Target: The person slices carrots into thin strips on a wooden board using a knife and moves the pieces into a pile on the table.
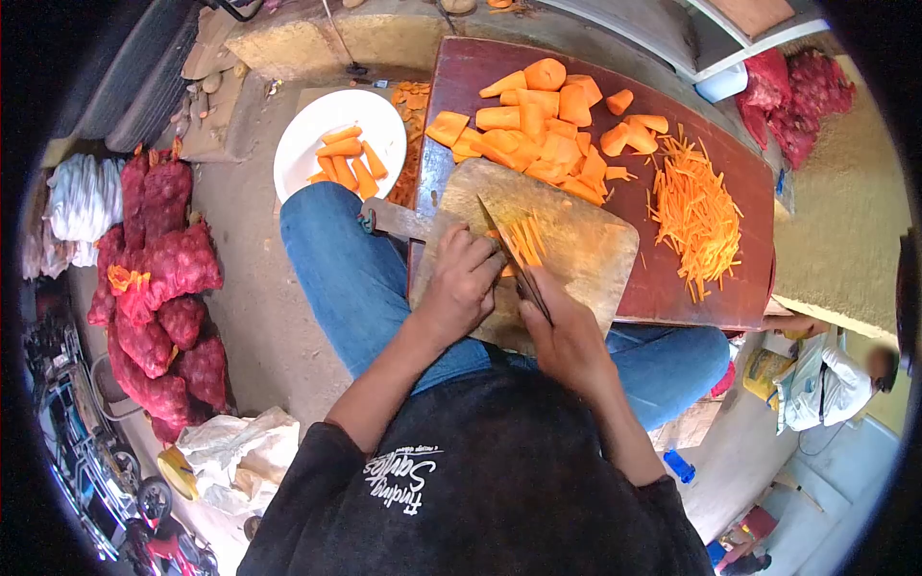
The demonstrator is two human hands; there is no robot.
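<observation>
My right hand (567, 336) grips a knife (495, 223), whose blade slants up and left across a worn wooden cutting board (586, 254). Left of the blade, my left hand (463, 286) has its fingers curled down onto a piece of carrot (506, 272), mostly hidden under the fingertips. Thin carrot strips (525, 238) lie on the board along the blade's right side. Beyond the board is a heap of peeled carrot chunks (538, 115) on the dark red table (615, 91). A pile of carrot matchsticks (696, 216) sits to the right.
A white basin (293, 134) with carrot pieces (346, 154) stands by my left knee. Orange peelings (411, 101) lie beside the table. Red mesh sacks (168, 288) line the left floor; more sacks (797, 101) are at the upper right. Another person (826, 384) is at the far right.
</observation>
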